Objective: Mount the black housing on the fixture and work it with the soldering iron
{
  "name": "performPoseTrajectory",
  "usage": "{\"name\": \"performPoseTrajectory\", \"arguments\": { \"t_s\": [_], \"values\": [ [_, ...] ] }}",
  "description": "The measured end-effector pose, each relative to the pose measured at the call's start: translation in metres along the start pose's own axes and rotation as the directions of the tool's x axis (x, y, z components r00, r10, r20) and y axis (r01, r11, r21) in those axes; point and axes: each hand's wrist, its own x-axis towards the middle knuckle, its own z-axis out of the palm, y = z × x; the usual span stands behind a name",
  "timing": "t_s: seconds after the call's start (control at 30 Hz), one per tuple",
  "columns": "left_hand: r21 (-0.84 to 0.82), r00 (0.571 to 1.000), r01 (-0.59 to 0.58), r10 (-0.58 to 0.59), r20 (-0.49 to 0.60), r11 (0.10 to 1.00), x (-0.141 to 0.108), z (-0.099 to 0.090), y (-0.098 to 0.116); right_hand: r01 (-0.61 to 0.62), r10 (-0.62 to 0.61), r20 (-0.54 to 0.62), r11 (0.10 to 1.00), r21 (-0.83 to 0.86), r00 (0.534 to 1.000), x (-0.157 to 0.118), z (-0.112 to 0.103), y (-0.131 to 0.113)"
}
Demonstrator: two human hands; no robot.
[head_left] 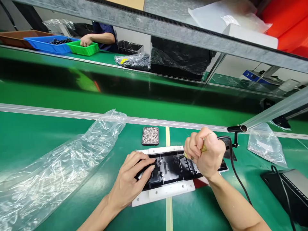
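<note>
A black plastic panel (168, 169) with molded ribs and small posts lies in a white fixture (172, 190) on the green bench. My left hand (134, 175) rests over the panel's left end. Its thumb and index finger are slightly apart, fingertips on the black surface; what lies under the palm is hidden. My right hand (204, 150) is wrapped in a fist around a corded soldering iron with a yellow grip (204, 147). Its dark tip points down and left onto the panel's middle. Behind the fixture is a small black tray (150, 136) of tiny metal parts.
Clear plastic bags (69, 163) cover the left side. A black tube holder (237, 128) stands right, near a small bag (266, 144) and a dark vented box (288, 189). A metal shelf beam (154, 24) crosses above. Beyond, a co-worker's hand (86, 40) reaches into a green bin (84, 48).
</note>
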Motion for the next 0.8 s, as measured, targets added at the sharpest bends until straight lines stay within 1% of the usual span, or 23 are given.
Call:
{"name": "performPoseTrajectory", "arguments": {
  "t_s": [0.23,0.5,0.8],
  "values": [
    [-0.003,1.000,0.003,-0.003,-0.008,1.000,-0.0010,0.0002,0.0004,-0.017,0.016,0.014,1.000,0.003,1.000,0.0008,-0.0012,0.0006],
    [-0.012,1.000,-0.001,0.001,0.002,1.000,-0.0012,-0.0008,0.0016,-0.020,0.020,0.011,1.000,-0.018,1.000,0.0004,-0.0027,0.0011],
    [-0.014,1.000,0.009,-0.009,-0.002,1.000,-0.0012,-0.0013,0.0014,-0.013,0.013,-0.003,1.000,0.000,1.000,0.0009,-0.0008,0.0014]
  ]
}}
